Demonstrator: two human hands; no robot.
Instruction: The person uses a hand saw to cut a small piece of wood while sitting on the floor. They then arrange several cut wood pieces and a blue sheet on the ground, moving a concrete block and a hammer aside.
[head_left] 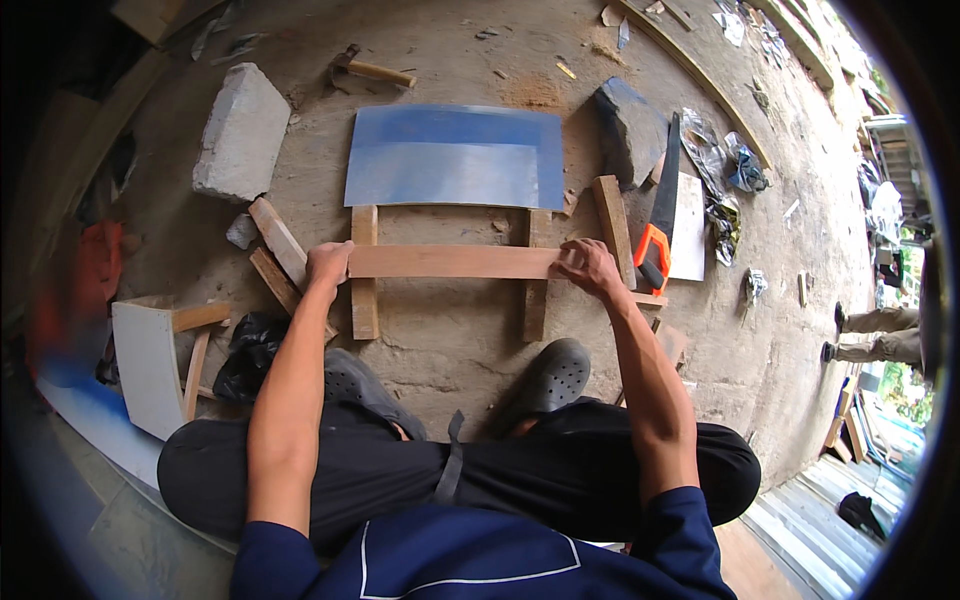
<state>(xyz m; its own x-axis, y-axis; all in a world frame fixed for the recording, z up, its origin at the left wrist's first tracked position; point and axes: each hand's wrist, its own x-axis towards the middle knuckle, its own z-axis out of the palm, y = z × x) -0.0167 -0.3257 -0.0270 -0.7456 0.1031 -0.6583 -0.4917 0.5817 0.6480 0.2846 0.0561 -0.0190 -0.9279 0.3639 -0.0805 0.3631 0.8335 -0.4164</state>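
Observation:
A thin reddish-brown wooden board (455, 262) lies crosswise over two short wooden blocks (365, 310) on the ground. My left hand (330, 264) grips its left end, with the fingers closed round the edge. At the other end, my right hand (590, 268) has its fingers curled over the board and holds it. Just beyond the board, a blue and silver metal sheet (450, 155) rests flat, covering the far ends of the blocks. To the right of my right hand lies a handsaw (655, 240) with an orange and black handle, its blade pointing away.
A pale concrete block (240, 130) stands at the far left, and a dark stone block (630, 130) at the far right. Beyond the sheet lies a hammer (372, 72). Wood offcuts (280, 240) and a black plastic bag (250, 355) are left of me. Another person's legs (875, 335) show at the right.

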